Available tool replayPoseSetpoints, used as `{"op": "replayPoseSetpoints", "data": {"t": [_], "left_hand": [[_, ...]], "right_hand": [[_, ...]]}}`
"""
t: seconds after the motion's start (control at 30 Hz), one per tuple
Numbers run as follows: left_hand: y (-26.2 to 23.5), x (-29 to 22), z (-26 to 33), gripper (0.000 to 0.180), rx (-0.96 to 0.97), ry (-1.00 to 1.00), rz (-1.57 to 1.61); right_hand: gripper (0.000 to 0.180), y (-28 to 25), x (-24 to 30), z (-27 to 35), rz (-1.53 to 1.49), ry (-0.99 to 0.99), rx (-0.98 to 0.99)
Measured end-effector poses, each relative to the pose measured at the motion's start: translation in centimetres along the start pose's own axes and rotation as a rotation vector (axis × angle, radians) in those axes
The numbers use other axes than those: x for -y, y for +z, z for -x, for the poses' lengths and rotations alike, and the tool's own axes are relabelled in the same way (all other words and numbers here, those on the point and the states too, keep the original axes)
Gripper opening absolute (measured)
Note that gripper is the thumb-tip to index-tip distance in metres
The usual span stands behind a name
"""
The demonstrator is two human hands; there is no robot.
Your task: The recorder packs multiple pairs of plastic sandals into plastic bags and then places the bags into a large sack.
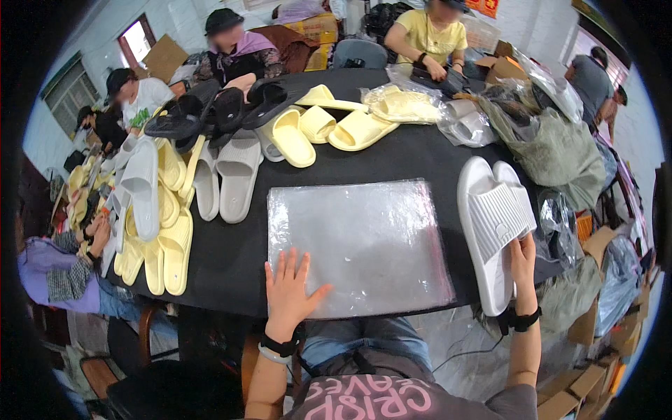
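My left hand [290,290] lies flat with fingers spread on the lower left corner of a stack of clear plastic bags [364,241] on the black table. At the table's right edge, my right hand [521,262] grips a pair of light grey slippers [490,224]. The two slippers are held together, the front one with a ribbed strap, the other mostly hidden behind it. My right fingers are partly covered by the slippers. A dark band circles each wrist.
Yellow slippers [290,136], grey slippers [238,178] and black slippers [266,101] spread over the far and left table [224,269]. Bagged slippers [465,122] and a green sack [553,154] crowd the far right. Cardboard boxes [584,385] stand lower right. Several people sit around the table.
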State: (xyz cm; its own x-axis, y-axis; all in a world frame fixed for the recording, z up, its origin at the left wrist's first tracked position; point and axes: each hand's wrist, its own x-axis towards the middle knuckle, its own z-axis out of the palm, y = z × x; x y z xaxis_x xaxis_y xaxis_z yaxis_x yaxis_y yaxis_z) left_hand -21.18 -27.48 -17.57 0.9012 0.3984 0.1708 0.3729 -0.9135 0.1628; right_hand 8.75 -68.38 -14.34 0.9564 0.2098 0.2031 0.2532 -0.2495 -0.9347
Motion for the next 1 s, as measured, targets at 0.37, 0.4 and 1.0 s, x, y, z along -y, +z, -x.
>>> {"op": "replayPoseSetpoints", "data": {"t": [0.37,0.4,1.0], "left_hand": [[2.7,0.2,0.4,0.070,-0.041,0.007,-0.024],[2.4,0.3,0.7,0.071,0.046,-0.039,-0.059],[-5.1,-3.0,-1.6,0.045,-0.284,0.167,0.529]], "right_hand": [[0.028,22.8,12.8,6.8,0.387,-0.572,0.370],[0.028,24.3,12.2,7.1,0.380,-0.574,0.378],[0.035,17.5,1.6,6.3,-0.030,-0.032,0.316]]}}
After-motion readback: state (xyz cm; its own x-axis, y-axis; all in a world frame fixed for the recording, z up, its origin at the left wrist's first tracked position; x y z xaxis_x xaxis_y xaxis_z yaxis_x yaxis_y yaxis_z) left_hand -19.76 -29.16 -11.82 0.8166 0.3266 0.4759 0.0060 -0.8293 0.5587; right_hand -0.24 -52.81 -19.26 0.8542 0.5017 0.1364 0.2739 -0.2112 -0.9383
